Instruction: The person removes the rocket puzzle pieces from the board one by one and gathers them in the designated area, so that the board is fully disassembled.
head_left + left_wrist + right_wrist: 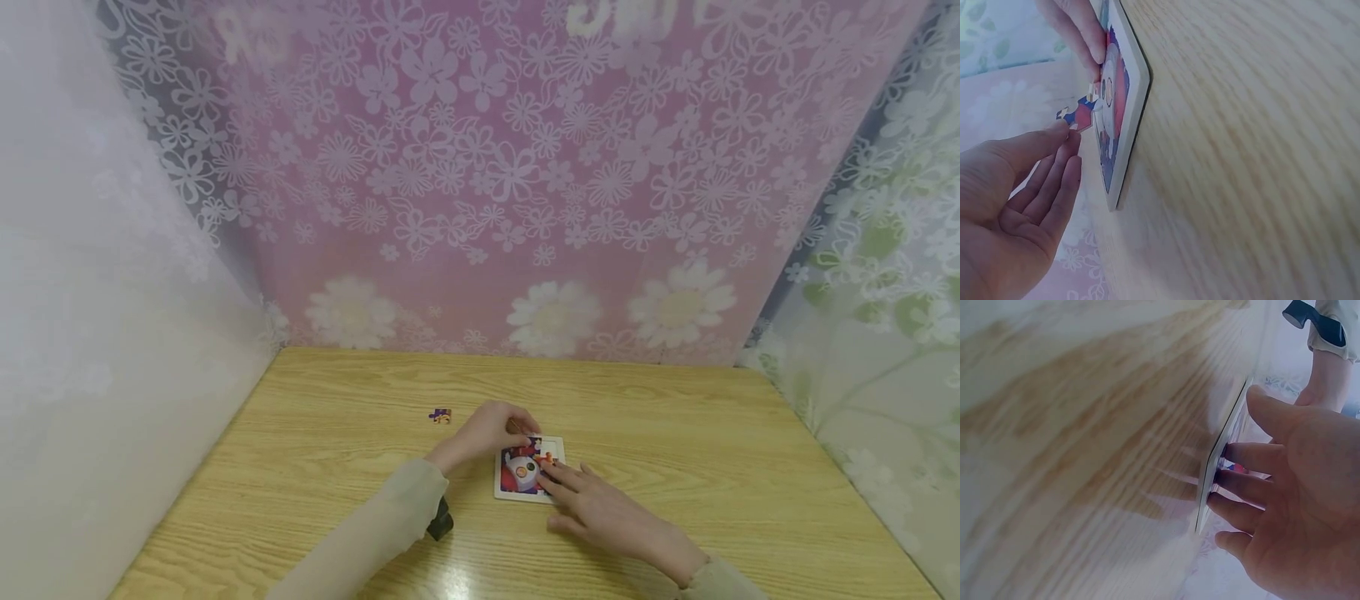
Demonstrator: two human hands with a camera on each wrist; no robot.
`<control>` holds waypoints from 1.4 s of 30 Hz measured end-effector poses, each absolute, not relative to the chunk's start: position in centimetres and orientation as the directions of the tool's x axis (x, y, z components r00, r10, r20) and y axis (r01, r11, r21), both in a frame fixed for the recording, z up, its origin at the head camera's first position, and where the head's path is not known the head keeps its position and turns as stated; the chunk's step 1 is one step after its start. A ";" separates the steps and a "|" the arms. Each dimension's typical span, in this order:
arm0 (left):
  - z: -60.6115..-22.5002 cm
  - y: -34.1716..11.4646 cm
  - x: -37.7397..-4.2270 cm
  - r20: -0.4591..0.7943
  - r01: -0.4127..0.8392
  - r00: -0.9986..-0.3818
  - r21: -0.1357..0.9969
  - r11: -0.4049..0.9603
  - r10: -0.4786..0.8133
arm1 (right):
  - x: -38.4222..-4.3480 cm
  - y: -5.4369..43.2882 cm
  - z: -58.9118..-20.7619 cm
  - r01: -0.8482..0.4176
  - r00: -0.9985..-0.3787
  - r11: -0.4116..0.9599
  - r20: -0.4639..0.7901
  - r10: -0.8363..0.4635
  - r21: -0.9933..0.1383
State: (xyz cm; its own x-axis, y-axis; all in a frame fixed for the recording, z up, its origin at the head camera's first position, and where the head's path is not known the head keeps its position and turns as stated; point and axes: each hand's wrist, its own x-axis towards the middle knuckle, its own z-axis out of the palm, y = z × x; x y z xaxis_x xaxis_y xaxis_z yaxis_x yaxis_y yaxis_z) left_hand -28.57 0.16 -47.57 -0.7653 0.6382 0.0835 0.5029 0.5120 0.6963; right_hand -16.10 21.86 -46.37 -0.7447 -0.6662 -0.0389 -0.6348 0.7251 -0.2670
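Observation:
A small jigsaw puzzle in a white frame (516,497) lies on the wooden table, its picture showing a white rounded figure on red and purple. Between thumb and fingers my left hand (489,433) pinches a puzzle piece (1082,117), tilted just above the board's far side in the left wrist view. My right hand (603,510) has its fingers extended, the fingertips resting on the puzzle's right part. Pale bare backing shows at the board's upper right corner. In the right wrist view the fingers (1244,487) touch the board's edge.
A loose puzzle piece (441,416) lies on the table (360,467) to the left of and beyond the board. Flower-patterned curtains (480,183) enclose the table at the back and both sides. A black camera (441,521) sits at the left wrist.

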 end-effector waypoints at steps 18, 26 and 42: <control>-47.8 -0.1 -28.4 0.072 0.437 -0.806 0.741 0.509 0.587 | -15.8 21.9 -46.4 -0.627 -0.747 0.734 -0.063 -0.661 -0.261; -47.7 -0.2 -28.2 0.047 0.391 -0.822 0.770 0.503 0.568 | -15.9 21.8 -46.3 -0.628 -0.747 0.735 -0.065 -0.661 -0.255; -48.2 -1.1 -28.2 0.060 0.283 -0.871 0.872 0.398 0.487 | -15.8 21.7 -46.2 -0.634 -0.744 0.732 -0.061 -0.666 -0.250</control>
State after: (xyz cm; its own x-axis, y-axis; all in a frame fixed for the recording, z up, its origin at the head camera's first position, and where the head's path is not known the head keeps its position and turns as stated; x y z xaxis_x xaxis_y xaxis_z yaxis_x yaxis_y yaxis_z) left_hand -28.18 -1.11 -48.25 -0.8711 0.4874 0.0601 0.2830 0.3983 0.8725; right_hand -15.79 21.73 -46.18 -0.7439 -0.6656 -0.0608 -0.6341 0.7316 -0.2502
